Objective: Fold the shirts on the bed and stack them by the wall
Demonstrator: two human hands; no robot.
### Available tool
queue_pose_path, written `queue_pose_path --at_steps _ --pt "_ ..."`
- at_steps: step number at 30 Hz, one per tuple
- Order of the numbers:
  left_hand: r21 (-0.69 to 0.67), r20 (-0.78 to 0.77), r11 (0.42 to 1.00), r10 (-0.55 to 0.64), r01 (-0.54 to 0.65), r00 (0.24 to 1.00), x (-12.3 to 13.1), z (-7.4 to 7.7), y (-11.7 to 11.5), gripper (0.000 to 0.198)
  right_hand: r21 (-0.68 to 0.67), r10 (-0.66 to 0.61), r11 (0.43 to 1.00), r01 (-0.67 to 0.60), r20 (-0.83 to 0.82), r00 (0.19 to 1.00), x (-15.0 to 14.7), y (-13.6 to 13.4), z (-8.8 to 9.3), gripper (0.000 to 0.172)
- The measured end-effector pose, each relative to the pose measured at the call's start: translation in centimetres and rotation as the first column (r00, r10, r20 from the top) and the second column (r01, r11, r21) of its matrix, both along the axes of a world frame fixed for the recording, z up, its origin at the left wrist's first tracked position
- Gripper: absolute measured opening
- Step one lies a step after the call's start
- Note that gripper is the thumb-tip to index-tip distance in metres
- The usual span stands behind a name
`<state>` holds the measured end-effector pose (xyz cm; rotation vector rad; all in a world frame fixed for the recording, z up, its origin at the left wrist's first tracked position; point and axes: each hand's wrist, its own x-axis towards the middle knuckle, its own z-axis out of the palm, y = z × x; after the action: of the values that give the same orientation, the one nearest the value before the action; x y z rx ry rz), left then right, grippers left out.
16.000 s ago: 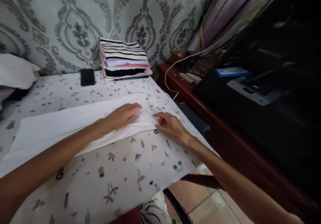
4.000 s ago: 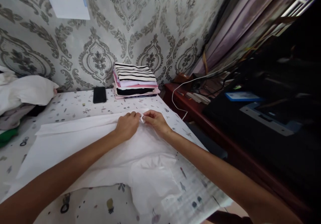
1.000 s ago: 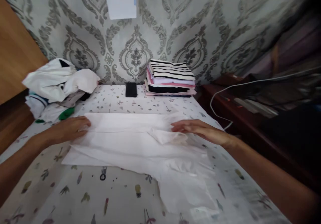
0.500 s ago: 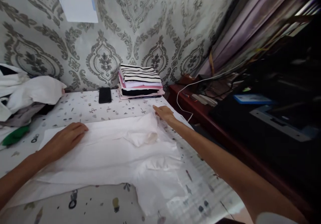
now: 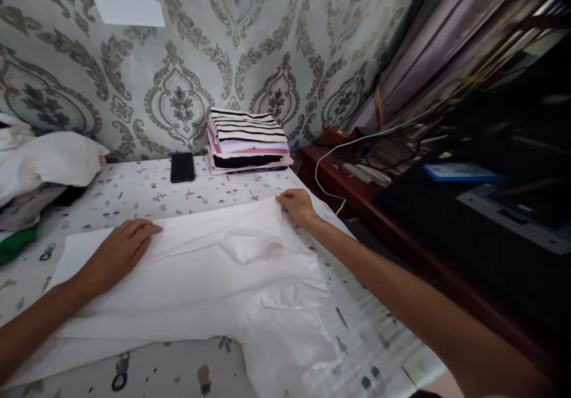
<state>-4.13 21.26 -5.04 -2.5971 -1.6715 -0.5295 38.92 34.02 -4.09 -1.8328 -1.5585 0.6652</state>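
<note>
A white shirt (image 5: 191,291) lies spread on the patterned bed sheet (image 5: 165,368), its far side folded over in a straight edge and a sleeve hanging toward me. My left hand (image 5: 129,243) rests flat on the shirt's far edge at the left, fingers stretched out. At the far right corner of the shirt, my right hand (image 5: 297,204) pinches the fabric between thumb and fingers. A small bunched sleeve (image 5: 252,246) sits on top of the shirt near the middle.
Against the wall stands a stack of folded clothes (image 5: 250,142), beside a black phone (image 5: 182,167). Crumpled clothes (image 5: 57,160) are heaped at the left. On the right, a dark red wooden edge (image 5: 370,193) borders the bed, with a white cable (image 5: 328,193) over it.
My right hand has gone from an extended pointing finger to a pinch on the shirt's corner, straightening the far edge. My left hand stays on the fabric. The view has shifted slightly.
</note>
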Motion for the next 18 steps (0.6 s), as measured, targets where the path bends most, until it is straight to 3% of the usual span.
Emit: queue_pose_path --at_steps 4,7,11,15,18 --pt "-0.044 -0.01 0.999 -0.01 0.009 1.0 0.0 0.9 0.2 0.042 0.024 -0.006 1.0 0.005 0.024 1.0 0.0 -0.3 -0.2 0.01" --pt "-0.058 -0.055 0.998 -0.005 0.002 0.998 2.0 2.3 0.6 0.041 0.013 0.011 1.0 -0.012 0.038 0.999 -0.1 -0.4 0.0 0.009" --pt "-0.08 0.005 0.989 -0.126 0.126 0.992 8.4 3.5 2.1 0.044 0.014 0.026 1.0 -0.027 0.068 0.997 0.1 -0.7 0.4 0.022" --pt "-0.178 0.064 0.929 -0.318 0.324 0.946 15.6 3.1 4.9 0.046 0.154 0.015 0.987 -0.044 0.186 0.982 0.0 -1.1 1.0 0.029" --pt "-0.256 0.087 0.9 -0.343 0.354 0.935 18.9 2.2 7.0 0.049 0.311 0.224 0.906 -0.288 0.225 0.948 -0.3 -1.7 1.0 0.021"
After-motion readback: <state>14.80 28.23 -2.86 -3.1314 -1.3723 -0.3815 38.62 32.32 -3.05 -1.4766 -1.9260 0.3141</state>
